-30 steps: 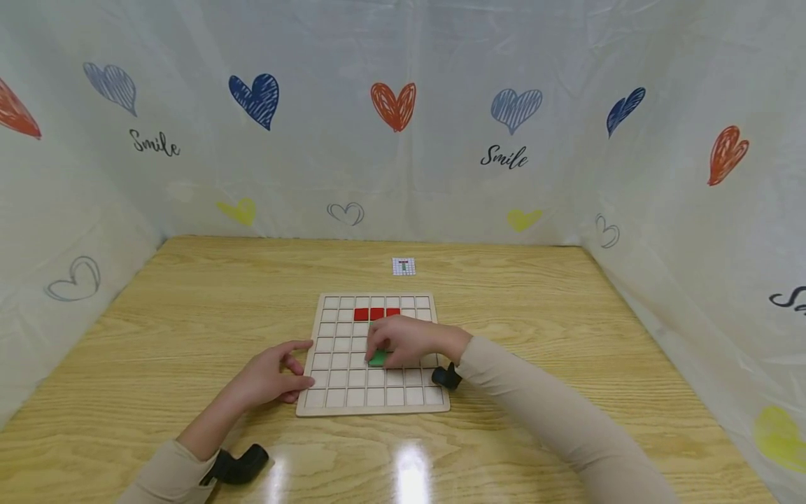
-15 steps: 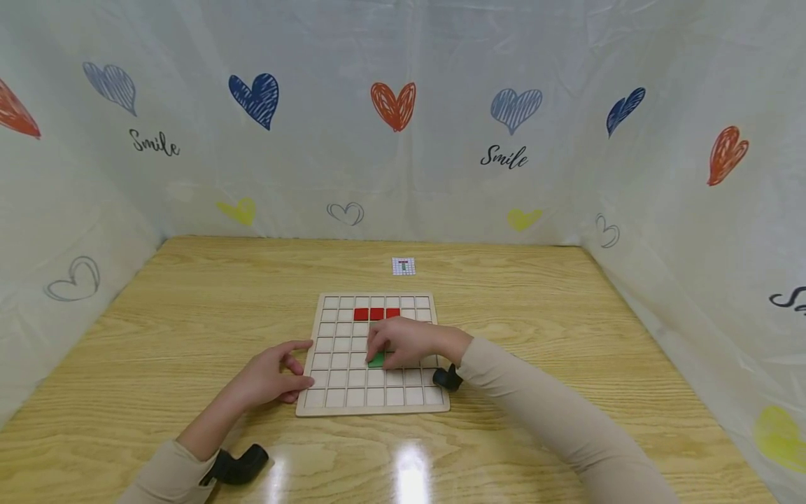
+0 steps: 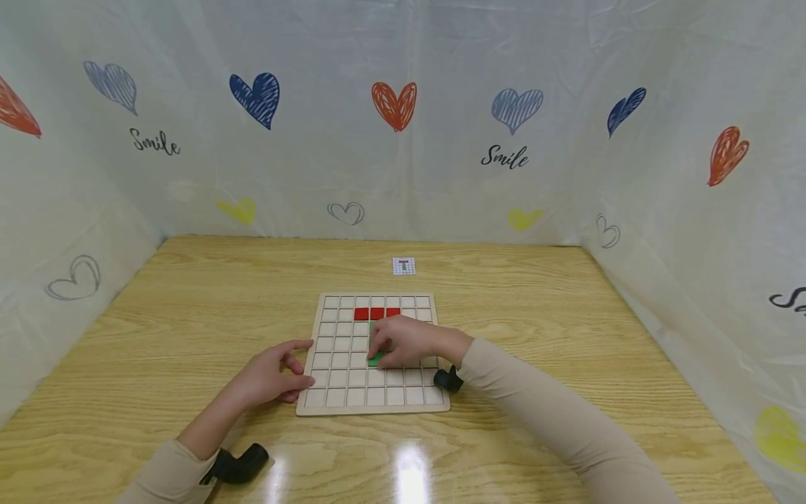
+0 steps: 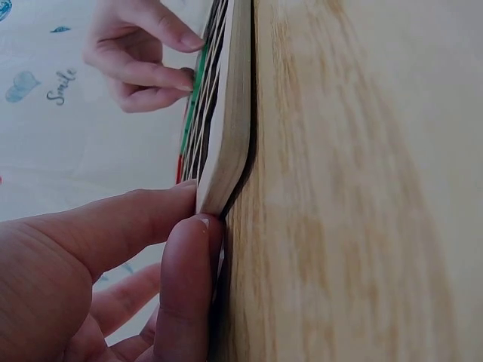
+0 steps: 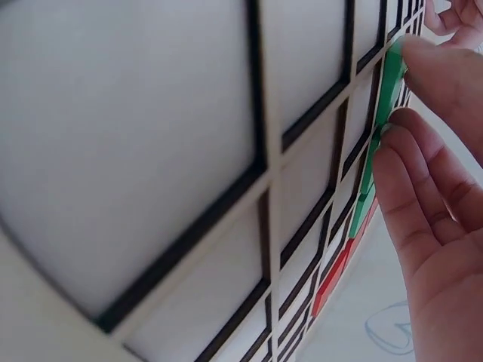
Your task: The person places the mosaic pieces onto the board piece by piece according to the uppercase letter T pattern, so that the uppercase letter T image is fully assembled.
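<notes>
A wooden grid board [image 3: 371, 397] with white square cells lies on the table. Three red tiles [image 3: 376, 313] form a row near its far side. Below the middle one, green tiles [image 5: 370, 162] run in a column, partly hidden by my right hand [image 3: 406, 341] in the head view. Thumb and fingers of that hand pinch the nearest green tile [image 3: 376, 360], which sits at its cell. My left hand [image 3: 272, 374] holds the board's left edge, with thumb and a finger meeting the wooden rim [image 4: 235, 136] in the left wrist view.
A small printed card [image 3: 404, 266] showing a red and green T on a grid lies beyond the board. The wooden table [image 3: 541, 301] is enclosed by a pale curtain [image 3: 441, 189] with hearts. Black wrist cameras [image 3: 239, 464] are worn at both cuffs.
The right fingers have shifted slightly with the nearest green tile, and more green shows above them beneath the red row. The left hand and the board stay in place.
</notes>
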{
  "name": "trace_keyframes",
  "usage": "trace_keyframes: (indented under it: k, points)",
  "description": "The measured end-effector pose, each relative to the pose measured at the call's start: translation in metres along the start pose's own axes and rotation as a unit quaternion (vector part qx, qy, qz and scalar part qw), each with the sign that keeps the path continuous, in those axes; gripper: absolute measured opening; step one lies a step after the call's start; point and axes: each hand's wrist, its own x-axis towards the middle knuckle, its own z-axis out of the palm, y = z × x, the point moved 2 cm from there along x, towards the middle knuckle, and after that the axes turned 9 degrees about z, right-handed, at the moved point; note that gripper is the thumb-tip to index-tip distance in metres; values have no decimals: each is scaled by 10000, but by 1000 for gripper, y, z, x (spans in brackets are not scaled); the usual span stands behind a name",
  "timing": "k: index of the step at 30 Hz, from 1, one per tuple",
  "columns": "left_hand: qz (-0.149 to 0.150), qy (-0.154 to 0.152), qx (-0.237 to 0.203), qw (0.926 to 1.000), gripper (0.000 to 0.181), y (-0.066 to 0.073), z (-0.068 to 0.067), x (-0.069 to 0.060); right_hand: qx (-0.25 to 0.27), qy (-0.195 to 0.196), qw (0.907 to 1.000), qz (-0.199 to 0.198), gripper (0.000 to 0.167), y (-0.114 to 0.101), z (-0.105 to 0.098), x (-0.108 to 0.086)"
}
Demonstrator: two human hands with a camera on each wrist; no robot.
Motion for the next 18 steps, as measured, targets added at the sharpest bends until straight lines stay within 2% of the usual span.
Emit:
trace_keyframes:
  k: [11, 15, 18]
  points:
    - [-16, 3, 72, 10000, 67, 1, 1, 4, 23, 196, 9998, -68, 14, 3, 0, -4]
    - [22, -22, 29, 10000, 67, -2, 0, 3, 55, 372, 9992, -156, 18, 8, -2, -12]
    - [148, 92, 152, 9997, 66, -6, -4, 1, 124, 521, 9985, -125, 24, 12, -6, -25]
